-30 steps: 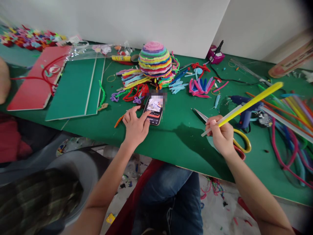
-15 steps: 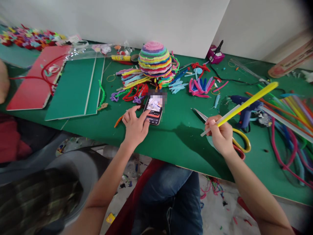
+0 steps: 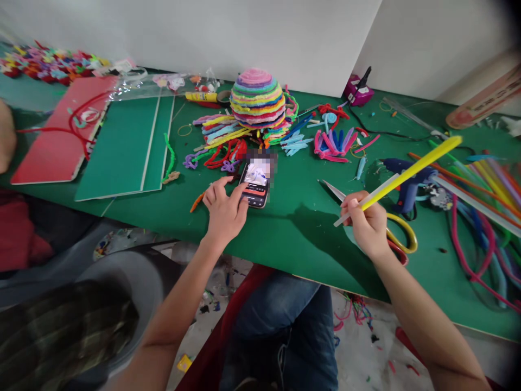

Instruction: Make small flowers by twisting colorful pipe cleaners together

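Observation:
My left hand (image 3: 223, 209) rests on the green table (image 3: 293, 228), fingers apart, with a fingertip touching the lower edge of a smartphone (image 3: 256, 182) whose screen is lit. My right hand (image 3: 366, 225) is closed around the near end of a long yellow and white stick (image 3: 401, 178) that slants up to the right. Scissors with yellow handles (image 3: 401, 236) lie under and behind that hand. A striped multicoloured dome of pipe cleaners (image 3: 258, 98) stands behind the phone.
Loose pipe-cleaner pieces (image 3: 223, 146) lie around the dome. A blue glue gun (image 3: 402, 182) and long coloured stems (image 3: 488, 201) lie on the right. Green boards (image 3: 122, 146) and a red board (image 3: 61, 130) lie at left. Another person's head (image 3: 65, 326) is at lower left.
My left fingertip has slid slightly down the phone's edge. The stick in my right hand has dipped a little; otherwise nothing has moved.

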Motion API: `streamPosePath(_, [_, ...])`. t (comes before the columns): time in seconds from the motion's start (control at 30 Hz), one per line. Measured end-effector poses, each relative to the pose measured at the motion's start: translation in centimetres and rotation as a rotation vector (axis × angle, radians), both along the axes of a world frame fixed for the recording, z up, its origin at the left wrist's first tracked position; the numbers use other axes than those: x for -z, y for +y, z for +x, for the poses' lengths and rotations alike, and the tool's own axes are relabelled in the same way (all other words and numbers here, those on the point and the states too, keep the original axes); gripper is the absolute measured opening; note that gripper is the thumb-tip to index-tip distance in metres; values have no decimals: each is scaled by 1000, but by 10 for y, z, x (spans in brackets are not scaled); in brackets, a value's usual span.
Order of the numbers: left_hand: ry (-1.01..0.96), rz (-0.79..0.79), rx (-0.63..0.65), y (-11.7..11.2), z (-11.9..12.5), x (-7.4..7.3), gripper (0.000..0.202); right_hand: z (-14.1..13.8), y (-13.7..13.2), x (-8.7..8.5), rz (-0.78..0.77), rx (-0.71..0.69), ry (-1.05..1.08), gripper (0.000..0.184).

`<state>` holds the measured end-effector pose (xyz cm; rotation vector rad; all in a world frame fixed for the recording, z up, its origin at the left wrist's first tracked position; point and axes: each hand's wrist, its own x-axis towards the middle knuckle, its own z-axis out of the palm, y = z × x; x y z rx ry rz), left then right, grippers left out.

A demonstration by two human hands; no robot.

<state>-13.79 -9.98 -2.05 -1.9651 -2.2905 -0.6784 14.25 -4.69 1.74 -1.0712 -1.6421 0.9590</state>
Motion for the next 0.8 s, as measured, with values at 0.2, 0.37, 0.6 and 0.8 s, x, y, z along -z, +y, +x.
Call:
streamPosePath(0.2, [10,-6,8,0,0,-1,36,0,0,-1,0,-4,6,29])
streamPosePath(0.37, [21,-62,5,0,3,-5,37,1,-1,0,7,-8,6,28])
streamPosePath(0.6, [34,-100,-31,-1,6,-9,38,1,-1,1,-4,1,0,30])
streamPosePath(0.8, [23,-95,-32,0,4,-7,39,2,-1,1,-5,-7,-2,28])
